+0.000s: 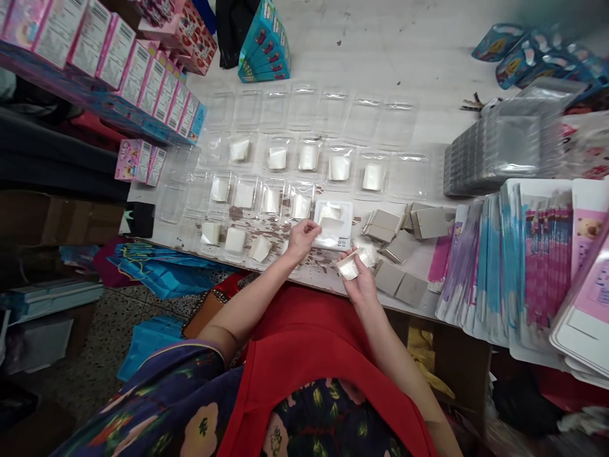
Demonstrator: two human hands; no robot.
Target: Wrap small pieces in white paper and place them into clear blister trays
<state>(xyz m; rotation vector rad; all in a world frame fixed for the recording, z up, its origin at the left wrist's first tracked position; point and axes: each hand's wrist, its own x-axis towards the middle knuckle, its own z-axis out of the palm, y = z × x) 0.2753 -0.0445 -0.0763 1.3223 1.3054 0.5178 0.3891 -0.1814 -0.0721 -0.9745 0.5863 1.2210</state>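
Observation:
In front of me a white backing card (346, 219) lies at the table's front edge, with a shiny off-white folded insert (332, 223) on it. My left hand (301, 241) reaches in from the left, thumb and fingers pinched at the left edge of that insert. Lower and to the right, my right hand (360, 279) grips another bent off-white insert (349, 268) between thumb and fingers. More pale inserts (365, 247) lie just behind my right hand. Clear plastic trays (301, 204) stand in rows to the left, several with a bent insert inside.
Grey card squares (383, 225) lie loose and bundled at right. Beyond them stand a stack of clear plastic trays (495, 149) and rows of printed cards (504, 266). Pink boxes (114, 51) line the left side; a teal box (266, 47) stands at the back.

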